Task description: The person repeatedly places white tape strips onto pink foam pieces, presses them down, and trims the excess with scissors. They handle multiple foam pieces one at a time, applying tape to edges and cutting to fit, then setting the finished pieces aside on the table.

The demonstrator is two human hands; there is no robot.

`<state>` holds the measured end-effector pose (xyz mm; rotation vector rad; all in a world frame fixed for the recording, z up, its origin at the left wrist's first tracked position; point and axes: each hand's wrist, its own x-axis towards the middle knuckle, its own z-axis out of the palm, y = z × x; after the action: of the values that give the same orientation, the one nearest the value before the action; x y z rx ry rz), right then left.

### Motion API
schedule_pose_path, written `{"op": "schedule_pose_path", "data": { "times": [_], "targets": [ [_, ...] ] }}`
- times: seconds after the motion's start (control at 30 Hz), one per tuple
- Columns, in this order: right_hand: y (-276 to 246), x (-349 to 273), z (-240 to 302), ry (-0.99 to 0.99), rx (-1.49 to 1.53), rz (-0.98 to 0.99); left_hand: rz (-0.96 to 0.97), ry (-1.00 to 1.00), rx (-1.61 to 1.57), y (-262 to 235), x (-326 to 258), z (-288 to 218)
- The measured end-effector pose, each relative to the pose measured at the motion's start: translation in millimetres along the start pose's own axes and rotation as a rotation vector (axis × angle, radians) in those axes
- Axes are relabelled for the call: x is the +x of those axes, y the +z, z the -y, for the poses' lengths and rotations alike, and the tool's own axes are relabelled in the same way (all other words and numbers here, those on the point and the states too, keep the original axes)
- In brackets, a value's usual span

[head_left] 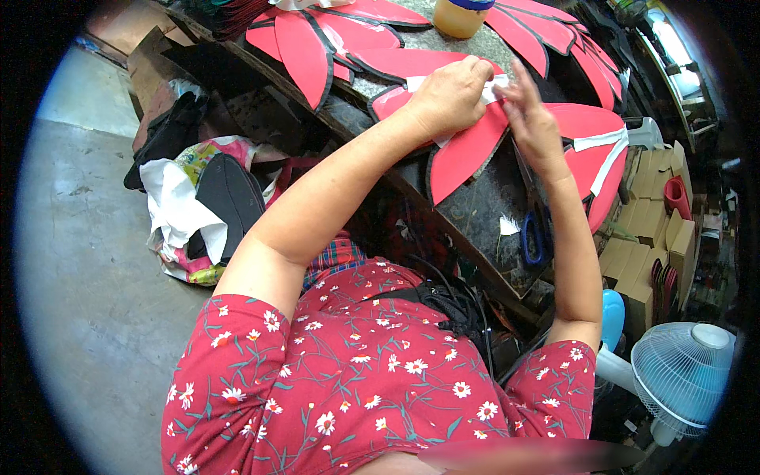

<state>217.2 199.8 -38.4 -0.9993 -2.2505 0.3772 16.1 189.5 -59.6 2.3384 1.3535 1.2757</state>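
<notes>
My left hand (450, 96) presses down on a red, petal-shaped sheet piece with a black edge (467, 150) that lies on the dark worktable (483, 214). Its fingers pinch a white strip (495, 85) laid across the piece. My right hand (532, 123) holds the same white strip from the right side, fingers closed on it. More red petal pieces (317, 47) lie spread over the table beyond my hands, and another one with white strips (602, 150) lies to the right.
A yellowish jar with a blue lid (463, 14) stands at the table's back. Blue-handled scissors (534, 237) lie near the table edge. Bags and cloth (198, 206) are piled on the concrete floor at left. Cardboard boxes (645, 237) and a white-blue fan (681, 376) stand at right.
</notes>
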Motion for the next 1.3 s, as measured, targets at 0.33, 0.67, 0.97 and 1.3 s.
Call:
{"op": "schedule_pose_path", "data": {
  "times": [0.33,0.67,0.97,1.3],
  "targets": [
    [-53,-52,35,0.214,-0.053,-0.078,0.176,0.301,0.33,4,4,4],
    [-80,-155,103,0.58,-0.471,0.182,0.514,0.131,0.36,-2,54,-9],
    [-84,-157,93,0.732,-0.511,0.283,0.116,0.038,0.611,19,64,0],
    [-93,-177,67,0.764,0.544,-0.002,0.476,-0.207,0.134,-28,94,-5]
  ]
}}
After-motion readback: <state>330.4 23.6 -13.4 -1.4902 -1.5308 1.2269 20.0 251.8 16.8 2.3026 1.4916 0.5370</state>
